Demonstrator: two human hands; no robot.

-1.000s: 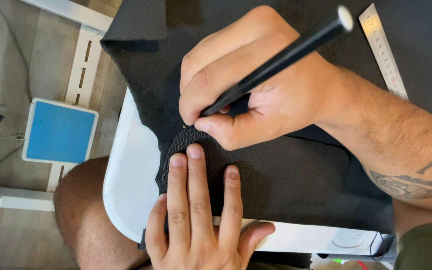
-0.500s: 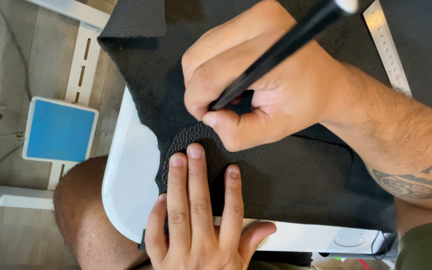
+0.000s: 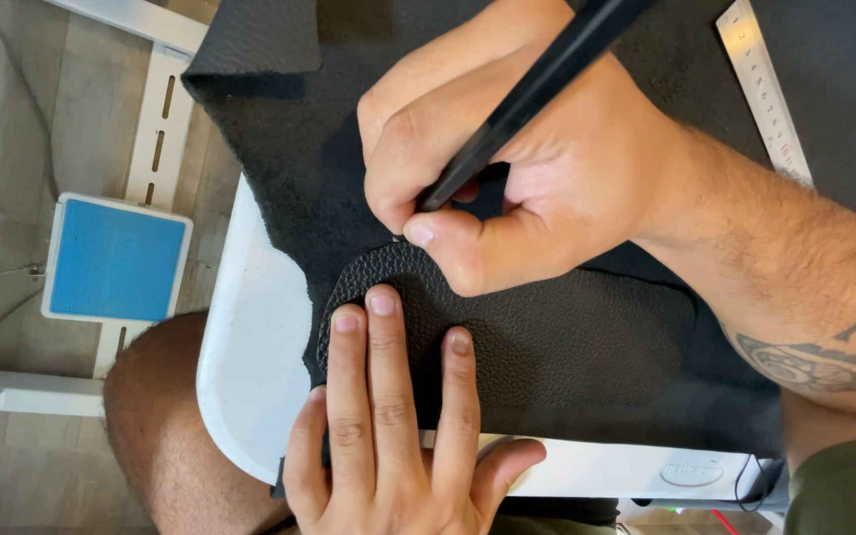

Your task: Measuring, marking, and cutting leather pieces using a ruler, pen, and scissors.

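My right hand grips a long black pen, its tip down at the upper rim of a rounded black textured leather piece. That piece lies on a larger sheet of black material spread over a white table. My left hand lies flat with its fingers pressing on the left part of the leather piece, just below the pen tip. The right thumb rests on the piece's top edge.
A metal ruler lies on the black sheet at the upper right. Off the table's left edge a blue square pad sits on the floor beside a white slotted frame. My bare knee shows under the table corner.
My right hand and the pen have crept slightly up and left along the rim of the leather piece. My left hand has stayed pressed in place.
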